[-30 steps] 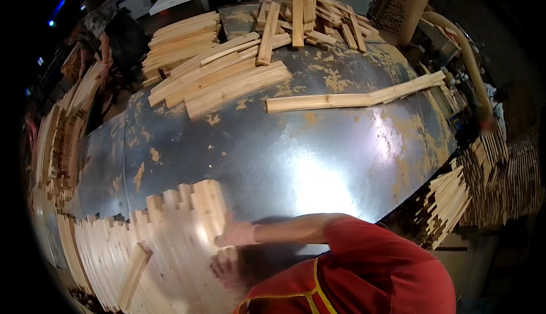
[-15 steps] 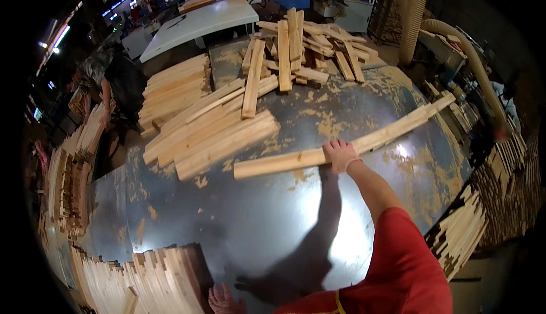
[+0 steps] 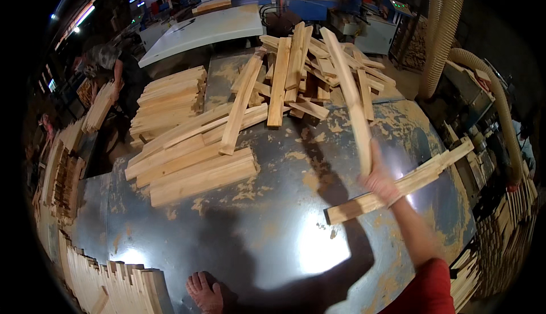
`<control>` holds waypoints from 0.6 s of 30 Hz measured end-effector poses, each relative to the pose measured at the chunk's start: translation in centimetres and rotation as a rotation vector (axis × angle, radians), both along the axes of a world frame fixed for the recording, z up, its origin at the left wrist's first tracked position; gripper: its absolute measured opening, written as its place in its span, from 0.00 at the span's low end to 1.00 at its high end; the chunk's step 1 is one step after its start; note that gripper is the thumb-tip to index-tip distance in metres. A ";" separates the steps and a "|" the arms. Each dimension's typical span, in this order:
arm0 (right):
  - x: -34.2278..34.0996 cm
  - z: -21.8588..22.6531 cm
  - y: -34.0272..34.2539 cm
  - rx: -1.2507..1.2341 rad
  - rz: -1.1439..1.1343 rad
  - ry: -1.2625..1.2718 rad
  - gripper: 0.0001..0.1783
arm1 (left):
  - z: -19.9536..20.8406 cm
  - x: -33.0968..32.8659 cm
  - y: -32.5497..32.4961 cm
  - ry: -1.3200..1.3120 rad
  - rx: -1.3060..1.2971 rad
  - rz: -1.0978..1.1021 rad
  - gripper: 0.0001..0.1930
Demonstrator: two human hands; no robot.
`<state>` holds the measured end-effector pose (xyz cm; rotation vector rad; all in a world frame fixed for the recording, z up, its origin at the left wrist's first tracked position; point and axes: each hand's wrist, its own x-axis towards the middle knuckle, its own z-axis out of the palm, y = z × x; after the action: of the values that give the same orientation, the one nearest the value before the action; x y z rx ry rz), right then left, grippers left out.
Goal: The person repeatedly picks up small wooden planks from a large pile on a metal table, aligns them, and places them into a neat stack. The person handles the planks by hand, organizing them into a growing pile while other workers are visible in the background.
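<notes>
My right hand point(image 3: 380, 179) is closed around the lower end of a long wooden board point(image 3: 354, 95), which is raised off the metal table point(image 3: 250, 237) and tilts up and away toward the heap. Beneath that hand and forearm, more boards point(image 3: 355, 206) lie slanted on the table to the right. My left hand point(image 3: 205, 292) rests near the front edge with its fingers spread, holding nothing. Beside it stands a row of upright-packed wooden strips point(image 3: 111, 280). Left of the middle, several boards point(image 3: 199, 177) lie side by side.
A loose heap of boards point(image 3: 307, 75) covers the table's far side, next to a neat stack point(image 3: 170, 98). Ribbed hoses point(image 3: 443, 30) hang at the right. A co-worker point(image 3: 108, 67) handles boards at far left. Sawdust patches point(image 3: 392, 123) dot the metal.
My right hand has lifted a board from the table and swung its far end upward. Other boards remain below it. My left hand has shifted slightly forward and left; the view has moved.
</notes>
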<state>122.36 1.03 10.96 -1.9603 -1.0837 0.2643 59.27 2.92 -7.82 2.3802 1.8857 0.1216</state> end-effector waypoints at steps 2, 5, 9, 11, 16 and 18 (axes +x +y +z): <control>8.4 2.3 3.0 -0.035 -0.080 -0.179 0.44 | -0.2 -0.1 -0.1 0.015 -0.008 0.004 0.40; 15.7 9.8 9.6 -0.376 -0.305 -0.599 0.29 | 0.6 1.0 0.4 0.043 -0.034 -0.005 0.38; 19.6 11.2 21.1 -0.627 -0.399 -0.734 0.25 | 0.3 0.4 0.5 0.125 0.042 -0.082 0.36; 18.4 10.2 27.1 -0.695 -0.217 -0.822 0.19 | 0.6 0.6 0.9 0.135 0.058 -0.082 0.35; 10.4 7.1 34.3 -0.652 -0.138 -0.693 0.19 | 0.9 -0.1 0.7 0.197 -0.027 -0.059 0.36; 9.6 6.0 33.1 -0.551 -0.133 -0.699 0.19 | -2.5 -3.3 -0.1 0.264 0.080 -0.172 0.38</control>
<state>131.96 34.12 17.00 -2.7167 -1.4027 -0.2515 55.95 2.84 -10.27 2.7166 1.7947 -0.1413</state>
